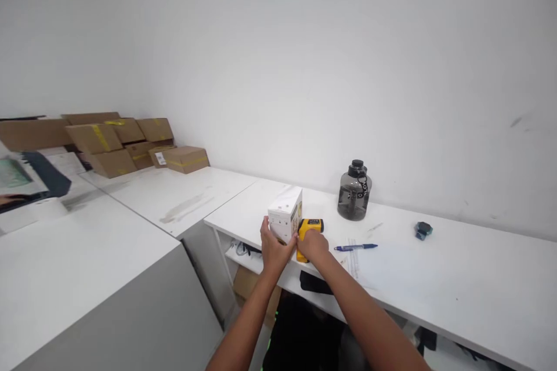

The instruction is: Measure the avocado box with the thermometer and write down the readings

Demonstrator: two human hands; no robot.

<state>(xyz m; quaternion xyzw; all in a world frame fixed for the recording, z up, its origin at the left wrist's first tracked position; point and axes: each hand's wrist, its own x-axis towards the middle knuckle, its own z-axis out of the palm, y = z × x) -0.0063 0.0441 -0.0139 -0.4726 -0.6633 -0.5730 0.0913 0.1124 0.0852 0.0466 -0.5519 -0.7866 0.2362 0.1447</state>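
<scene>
Both forearms are stretched forward from the bottom edge toward the white tabletop (pixel 456 278). A small white box (pixel 286 214) is gripped at its near left corner by the left hand (pixel 274 248), fingers curled round it. At three o'clock of the box, touching it, a yellow handheld device (pixel 310 227) is clasped by the right hand (pixel 313 246). Box and device appear to be handled together, perhaps one parted from the other; a steady hold on the box would be called for next. A blue pen (pixel 355 247) is seen at three o'clock of the hands, a dark water jug (pixel 354 191) at one o'clock, and cardboard boxes (pixel 126 145) far off at ten o'clock.
</scene>
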